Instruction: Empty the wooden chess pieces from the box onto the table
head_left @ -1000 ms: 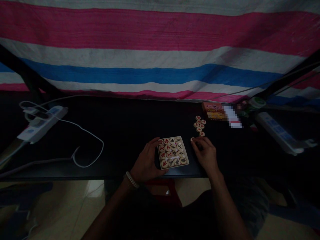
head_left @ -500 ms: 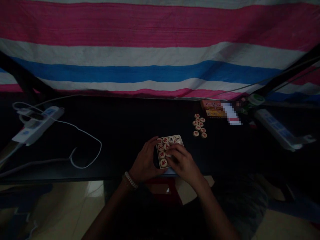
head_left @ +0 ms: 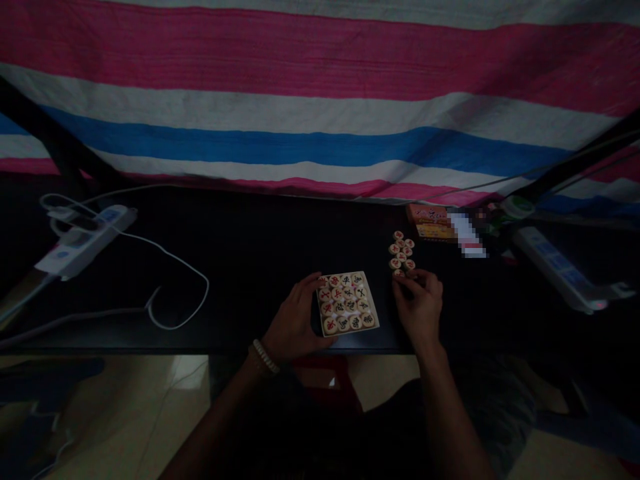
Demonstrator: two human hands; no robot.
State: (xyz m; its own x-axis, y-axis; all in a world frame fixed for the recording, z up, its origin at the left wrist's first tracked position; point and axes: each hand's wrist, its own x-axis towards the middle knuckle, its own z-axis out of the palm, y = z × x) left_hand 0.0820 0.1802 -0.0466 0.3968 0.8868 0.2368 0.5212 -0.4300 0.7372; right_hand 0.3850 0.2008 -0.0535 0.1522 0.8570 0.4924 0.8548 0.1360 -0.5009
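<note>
My left hand (head_left: 295,321) is wrapped round the left side of a shallow, light-coloured square box (head_left: 379,326), thumb at its near edge and fingers at its far left corner. Rows of round Chinese chess pieces (head_left: 351,305) lie in it, marked in red or black characters. To the right of the box, my right hand (head_left: 423,307) has its thumb and fingertips closed at the near end of a cluster of loose red-marked Chinese chess pieces (head_left: 401,257). One piece shows at the fingertips; the fingers partly hide that end.
A white power strip (head_left: 90,240) with looping white cables lies on the dark table (head_left: 240,260) at left. An orange printed box (head_left: 433,223) and a second power strip (head_left: 557,270) are at back right. Behind hangs a striped sheet (head_left: 280,147).
My right hand has moved from over the box rightward to the loose pieces, uncovering the pieces in the box. My left hand keeps its hold. The view has shifted slightly.
</note>
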